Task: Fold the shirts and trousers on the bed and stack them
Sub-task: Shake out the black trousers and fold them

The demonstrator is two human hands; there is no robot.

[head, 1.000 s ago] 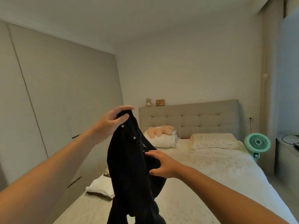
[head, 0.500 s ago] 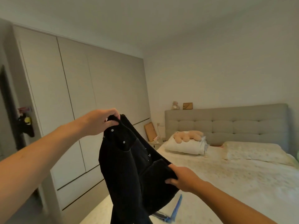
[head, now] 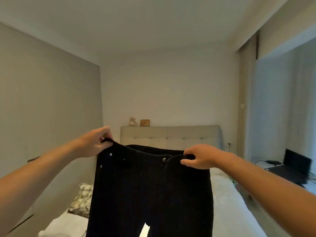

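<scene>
Most bed (head: 227, 199) behind black trousers (head: 150, 189)

Black trousers (head: 150, 190) hide most of bed (head: 227, 199) & headboard (head: 171, 135); legs cut off at btm edge.

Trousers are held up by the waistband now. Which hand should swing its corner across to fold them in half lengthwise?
Probably the right hand. It pinches the black trousers by the open fly end of the waistband, nearer the middle, while the left hand holds the far corner higher and can stay as the anchor.

matt black cloth trousers (head: 150, 189), metal button (head: 164, 159)
</scene>
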